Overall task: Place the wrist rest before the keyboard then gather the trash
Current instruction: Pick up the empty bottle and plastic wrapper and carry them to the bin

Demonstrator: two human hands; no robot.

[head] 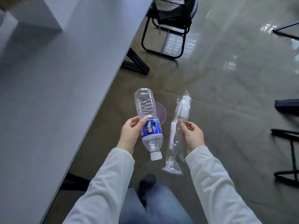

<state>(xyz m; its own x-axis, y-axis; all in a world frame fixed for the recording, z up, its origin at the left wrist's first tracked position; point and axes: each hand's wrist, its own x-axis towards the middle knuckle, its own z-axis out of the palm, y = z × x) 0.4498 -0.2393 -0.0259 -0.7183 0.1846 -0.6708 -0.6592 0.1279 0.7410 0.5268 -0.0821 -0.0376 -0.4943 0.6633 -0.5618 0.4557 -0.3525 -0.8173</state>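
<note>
My left hand grips a clear plastic water bottle around its blue label, cap pointing down toward me and base tilted up. My right hand pinches a long clear plastic wrapper with white plastic cutlery inside; it hangs down past my wrist. Both are held over the floor, to the right of the grey desk. A round purple bin or lid sits on the floor behind the bottle, partly hidden. No keyboard or wrist rest is in view.
The desk edge runs diagonally from top centre to bottom left. A black chair with a bag on it stands at the far end. Black frame legs stand at the right edge. My jeans and shoe are below.
</note>
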